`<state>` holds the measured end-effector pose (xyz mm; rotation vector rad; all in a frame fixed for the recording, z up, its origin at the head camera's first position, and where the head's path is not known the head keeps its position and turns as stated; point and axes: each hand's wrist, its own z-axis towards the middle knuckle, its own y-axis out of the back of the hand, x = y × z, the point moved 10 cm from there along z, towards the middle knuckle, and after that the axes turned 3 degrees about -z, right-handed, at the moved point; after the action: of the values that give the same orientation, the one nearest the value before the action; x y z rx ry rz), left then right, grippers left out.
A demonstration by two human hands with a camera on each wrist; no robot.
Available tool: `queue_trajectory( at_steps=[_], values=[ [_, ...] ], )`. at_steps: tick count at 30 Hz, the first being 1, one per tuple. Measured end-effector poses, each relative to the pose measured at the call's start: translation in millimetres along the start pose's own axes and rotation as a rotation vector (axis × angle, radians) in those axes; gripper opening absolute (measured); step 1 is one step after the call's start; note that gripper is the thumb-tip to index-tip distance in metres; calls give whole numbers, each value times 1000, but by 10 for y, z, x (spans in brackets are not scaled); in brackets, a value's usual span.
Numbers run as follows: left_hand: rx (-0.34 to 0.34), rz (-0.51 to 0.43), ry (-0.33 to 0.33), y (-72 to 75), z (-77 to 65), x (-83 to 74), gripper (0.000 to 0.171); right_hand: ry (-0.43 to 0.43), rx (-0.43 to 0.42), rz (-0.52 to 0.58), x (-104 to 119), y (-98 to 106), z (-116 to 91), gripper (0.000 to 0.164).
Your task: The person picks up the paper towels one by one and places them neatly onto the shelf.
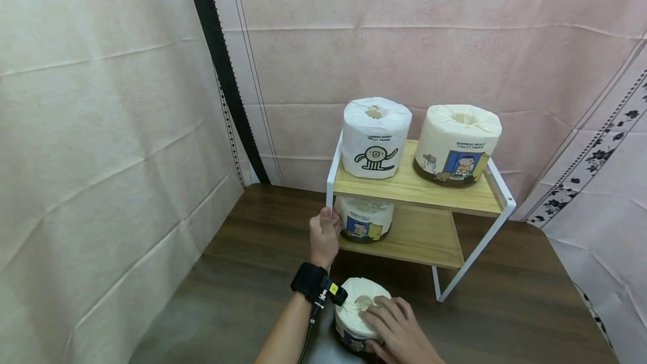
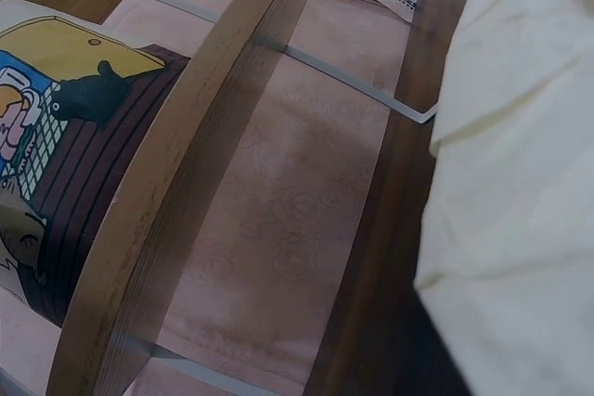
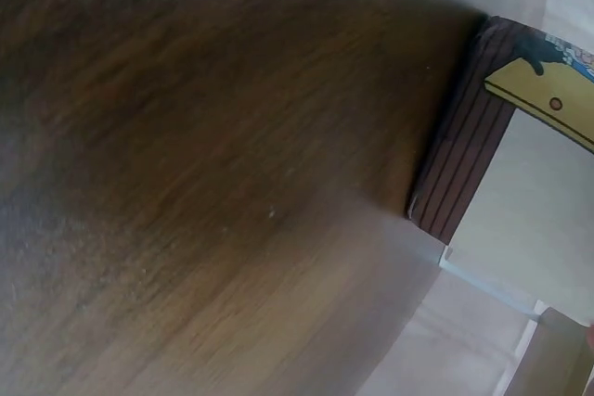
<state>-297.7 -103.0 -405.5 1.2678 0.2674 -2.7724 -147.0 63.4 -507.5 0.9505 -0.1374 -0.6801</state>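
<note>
My left hand (image 1: pixel 325 237) grips the left post of a small two-tier shelf (image 1: pixel 424 198) with a white metal frame and wooden boards. Below and in front of the shelf, a wrapped toilet paper roll (image 1: pixel 354 305) stands near the table's front. My right hand (image 1: pixel 396 327) holds this roll from its right side, fingers over the top by the core hole and thumb low on the front. The roll's creamy wrapper (image 2: pixel 520 164) fills the right of the left wrist view. In the right wrist view, the printed roll (image 3: pixel 538 155) shows its dark striped base close to the tabletop.
On the top board stand a white toilet paper roll (image 1: pixel 376 142) at left and a cream printed roll (image 1: pixel 457 145) at right. Another printed roll (image 1: pixel 366 221) sits at the lower board's left. The brown wooden table (image 1: pixel 495 296) meets fabric-covered walls behind and at left.
</note>
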Motion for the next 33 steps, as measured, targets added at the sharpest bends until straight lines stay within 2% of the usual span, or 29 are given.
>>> queue_trajectory(
  at_steps=[6, 14, 22, 25, 33],
  values=[
    [2, -3, 14, -1, 1, 3, 70, -28, -52, -30, -18, 82, -36, 57],
    [0, -17, 12, 1, -5, 19, 68, -62, -144, -21, -104, 274, -95, 53],
    [-8, -9, 23, -3, -12, 19, 68, -142, -158, -12, -250, 437, -128, 54],
    [-8, -16, 19, -6, -9, 13, 69, -163, -163, 4, -293, 501, -120, 54],
    [-10, -13, 30, 17, -28, 14, 72, -174, -256, 70, -350, 749, -48, 50]
  ],
)
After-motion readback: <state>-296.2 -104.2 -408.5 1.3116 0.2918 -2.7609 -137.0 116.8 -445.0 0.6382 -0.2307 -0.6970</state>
